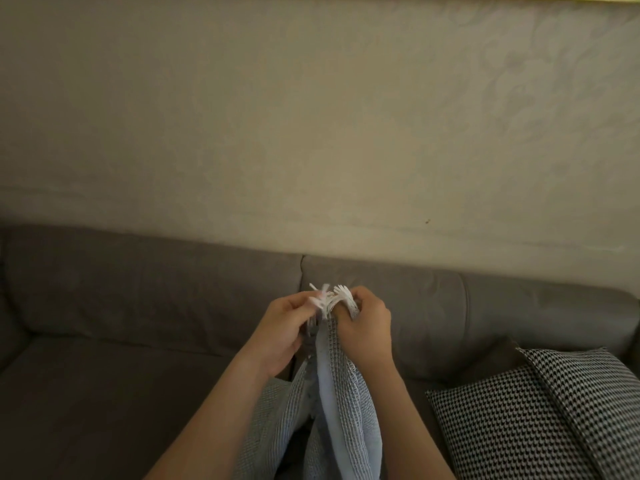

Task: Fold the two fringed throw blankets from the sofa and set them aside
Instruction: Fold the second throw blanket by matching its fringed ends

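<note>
Grey waffle-weave blanket [341, 393] hangs below both hands, in front of the sofa [138, 306]. Its white fringe [332, 296] sticks up just above the fingers [296, 302]. The left hand [280, 336] and right hand [367, 327] each pinch a fringed corner, close together. Align the corners edge to edge, pinch firmly, and let the cloth hang straight.

fringe [333, 296] is just a white blur; throw blanket [343, 407] runs off the bottom edge; houndstooth cushion [540, 414] gets chopped at the bottom-right corner; fingertips of left hand [281, 336] and right hand [367, 329] are buried in the cloth
</note>
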A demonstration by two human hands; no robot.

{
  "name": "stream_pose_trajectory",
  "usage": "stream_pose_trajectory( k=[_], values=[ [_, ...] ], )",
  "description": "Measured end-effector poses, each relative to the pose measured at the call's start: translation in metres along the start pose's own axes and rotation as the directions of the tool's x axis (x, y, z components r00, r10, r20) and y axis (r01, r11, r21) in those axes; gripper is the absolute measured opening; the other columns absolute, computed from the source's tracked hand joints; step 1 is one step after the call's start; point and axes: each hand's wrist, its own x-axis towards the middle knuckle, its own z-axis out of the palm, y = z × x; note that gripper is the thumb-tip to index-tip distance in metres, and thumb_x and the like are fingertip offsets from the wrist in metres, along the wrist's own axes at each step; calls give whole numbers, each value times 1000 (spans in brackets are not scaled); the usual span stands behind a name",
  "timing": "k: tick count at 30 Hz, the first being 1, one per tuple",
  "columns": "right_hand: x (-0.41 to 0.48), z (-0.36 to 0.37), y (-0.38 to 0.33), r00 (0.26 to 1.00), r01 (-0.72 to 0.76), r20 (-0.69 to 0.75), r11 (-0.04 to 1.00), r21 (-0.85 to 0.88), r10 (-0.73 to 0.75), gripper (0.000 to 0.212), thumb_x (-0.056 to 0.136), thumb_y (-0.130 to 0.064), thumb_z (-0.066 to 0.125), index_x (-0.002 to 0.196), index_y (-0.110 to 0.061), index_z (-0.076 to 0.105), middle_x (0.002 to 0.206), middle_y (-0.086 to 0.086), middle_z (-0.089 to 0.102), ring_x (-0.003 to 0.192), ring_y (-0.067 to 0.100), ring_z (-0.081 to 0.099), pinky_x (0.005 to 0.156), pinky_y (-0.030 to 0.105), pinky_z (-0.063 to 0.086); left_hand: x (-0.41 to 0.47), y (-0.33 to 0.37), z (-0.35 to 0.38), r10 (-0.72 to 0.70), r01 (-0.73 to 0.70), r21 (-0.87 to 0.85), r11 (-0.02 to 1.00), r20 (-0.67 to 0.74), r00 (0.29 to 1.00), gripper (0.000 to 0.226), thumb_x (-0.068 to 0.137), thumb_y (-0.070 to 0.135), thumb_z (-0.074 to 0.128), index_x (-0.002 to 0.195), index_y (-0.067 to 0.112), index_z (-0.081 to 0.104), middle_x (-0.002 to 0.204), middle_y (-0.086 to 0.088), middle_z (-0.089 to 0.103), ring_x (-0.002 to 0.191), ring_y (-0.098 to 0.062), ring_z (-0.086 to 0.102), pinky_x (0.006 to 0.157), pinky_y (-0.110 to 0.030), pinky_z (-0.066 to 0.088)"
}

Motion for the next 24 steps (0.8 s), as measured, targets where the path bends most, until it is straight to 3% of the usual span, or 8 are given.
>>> stream_pose_trajectory(
  k=[4,9,12,15,17,20,22,24],
  values=[
    [3,0,0,999,-10,48,999,45,7,22,87,-6,72,77,-23,62,65,-6,66,58,1,59,50,15,41,-1,0,-5,110,-116,157,981,43,993,40,90,-2,78,129,10,73,121,-10,79,117,-23,74,102,-33,57],
    [10,0,1,996,18,89,1000,-3,-18,14,86,-14,77,80,-26,73,68,-19,70,60,-1,62,53,13,40,7,6,-4,120,-87,294,952,-98,988,35,97,-8,65,118,17,79,107,-3,82,109,-20,76,92,-29,57],
    [13,-8,0,993,25,115,999,26,-28,16,84,-32,87,79,-25,74,68,-11,71,60,3,64,52,17,47,9,18,-2,179,-96,387,917,-184,966,33,97,-3,65,107,25,80,100,8,81,100,-10,74,78,-21,54],
    [17,-17,-1,957,5,289,999,32,-14,29,86,-39,86,69,-25,68,57,-8,62,49,4,51,48,21,40,15,35,0,271,-150,471,869,-200,941,36,97,-4,58,101,25,77,96,12,78,88,-5,70,70,-18,51],
    [22,-19,2,906,30,423,1000,-3,-26,38,89,-36,84,64,-17,63,53,-8,55,48,8,46,49,25,37,20,46,4,345,-206,518,830,-187,920,40,95,-7,53,99,25,76,96,12,77,88,-6,70,74,-20,51],
    [35,-18,5,866,32,500,997,-77,11,33,88,-33,81,71,-12,64,60,-6,56,54,9,49,57,30,40,28,62,12,435,-269,549,791,-196,879,44,91,-11,50,94,25,75,93,11,76,84,1,68,71,-14,49],
    [45,-12,9,956,-11,288,992,-122,46,22,85,-33,82,79,-20,65,75,-10,63,65,8,55,66,31,45,34,69,14,470,-291,554,780,-211,857,44,90,-12,50,90,24,74,89,8,76,78,0,66,67,-15,49],
    [42,-7,3,988,-103,-131,987,-124,86,23,83,-27,83,94,-25,63,96,-8,61,80,9,58,79,34,51,41,75,15,470,-282,524,804,-269,841,45,89,-13,49,87,24,74,87,4,75,73,-4,64,66,-21,49]
  ],
)
